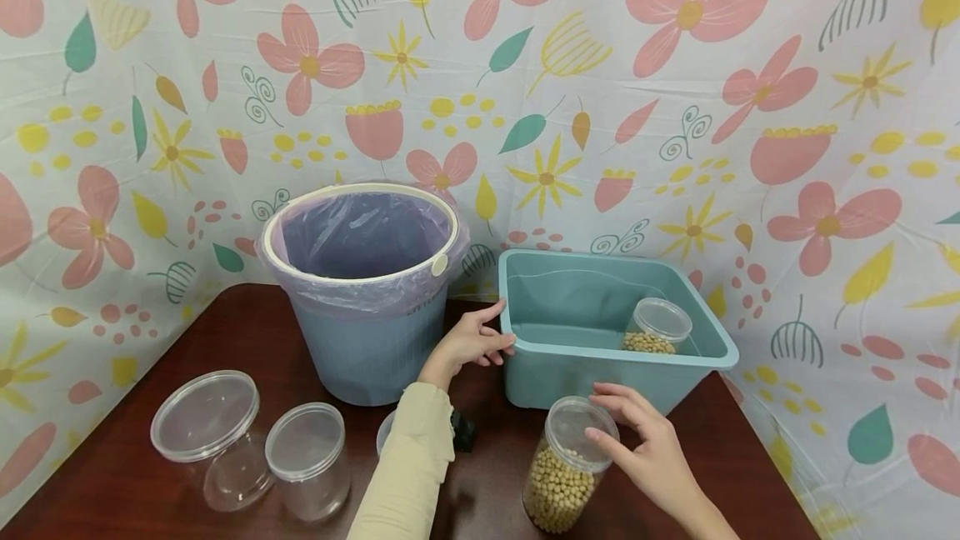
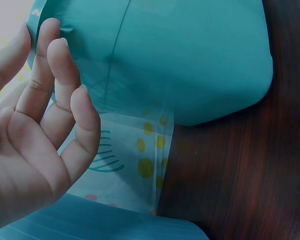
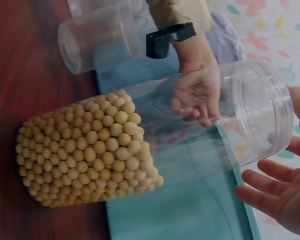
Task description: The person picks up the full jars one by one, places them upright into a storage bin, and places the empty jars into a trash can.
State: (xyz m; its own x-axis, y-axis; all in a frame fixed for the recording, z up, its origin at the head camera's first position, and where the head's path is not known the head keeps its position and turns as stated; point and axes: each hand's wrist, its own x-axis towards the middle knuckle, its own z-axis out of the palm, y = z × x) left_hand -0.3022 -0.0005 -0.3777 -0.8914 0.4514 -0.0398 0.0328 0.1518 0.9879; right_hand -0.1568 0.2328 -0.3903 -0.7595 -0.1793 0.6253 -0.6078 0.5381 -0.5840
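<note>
Jar of beans (image 1: 564,470) standing just in front of teal tub (image 1: 525,332), lid on. Right hand (image 1: 645,440) over lid, fingers loosely spread, not yet gripping; closing round it probably needed next. Left hand (image 1: 468,344) beyond, fingers relaxed, touching tub's near-left rim.

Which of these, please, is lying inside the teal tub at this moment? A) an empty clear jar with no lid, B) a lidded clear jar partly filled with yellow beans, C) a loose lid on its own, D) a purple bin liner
B: in the head view the teal tub holds one lidded clear jar, tilted on its side, with yellow beans gathered in its lower part.
</note>
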